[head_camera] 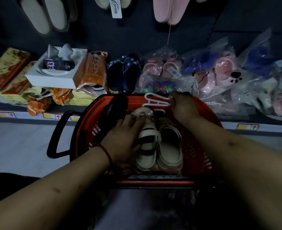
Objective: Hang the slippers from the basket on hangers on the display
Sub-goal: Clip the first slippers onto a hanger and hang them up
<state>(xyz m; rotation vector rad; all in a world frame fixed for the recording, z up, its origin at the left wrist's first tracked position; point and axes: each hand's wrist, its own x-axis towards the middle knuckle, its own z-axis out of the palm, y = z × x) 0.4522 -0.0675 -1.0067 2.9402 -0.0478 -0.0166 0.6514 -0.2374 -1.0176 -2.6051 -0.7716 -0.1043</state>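
my left hand [125, 138] is low inside the red plastic shopping basket [201, 151], palm down, with the forearm coming in from the lower left. a thin red string bracelet [106, 151] sits on this wrist. the hand lies on the left shoe of the pair of cream rubber clog slippers [169, 146]. its fingers are bent over the toe part and the thumb is against the heel strap, so it holds this shoe from the side. the two slippers lie side by side on the basket floor, toes pointing away from me.

my right hand [181, 107] is stretched further forward, near the far rim of the basket, with the wrist turned down. its fingers are curled and pinch a white plastic hanger [151, 100], which stands out to the left of the hand, above the toes of the slippers.

the black handle [57, 133] of the basket hangs out on the left side. behind the basket is a shelf [261, 128] with slippers in clear plastic bags [220, 75]. above it, grey slippers [44, 14] and pink slippers [168, 9] hang on the dark display.
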